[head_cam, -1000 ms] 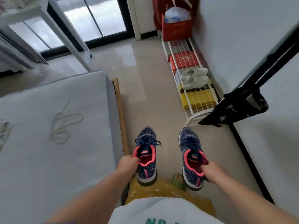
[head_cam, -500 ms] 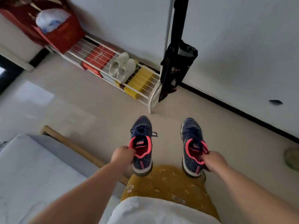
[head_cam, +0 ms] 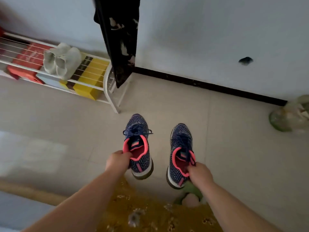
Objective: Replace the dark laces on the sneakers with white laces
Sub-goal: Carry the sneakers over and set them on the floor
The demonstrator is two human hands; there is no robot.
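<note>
I hold two navy knit sneakers with pink collars above the tiled floor, toes pointing away from me. My left hand [head_cam: 117,162] grips the left sneaker [head_cam: 139,148] at its pink collar. My right hand [head_cam: 199,172] pinches the collar of the right sneaker [head_cam: 179,154]. Both carry dark blue laces [head_cam: 136,130], still threaded and tied. No white laces are in view.
A white wire shoe rack [head_cam: 107,84] stands along the wall at left, with pale shoes [head_cam: 62,60] on top and red and yellow boxes beneath. Dark patterned cloth [head_cam: 119,41] hangs down by the rack. A greenish object [head_cam: 289,114] lies at right. A bed edge [head_cam: 25,191] runs lower left.
My view has swung right, away from the bed and its white laces, toward the wall. Both hands keep the same hold on the sneakers.
</note>
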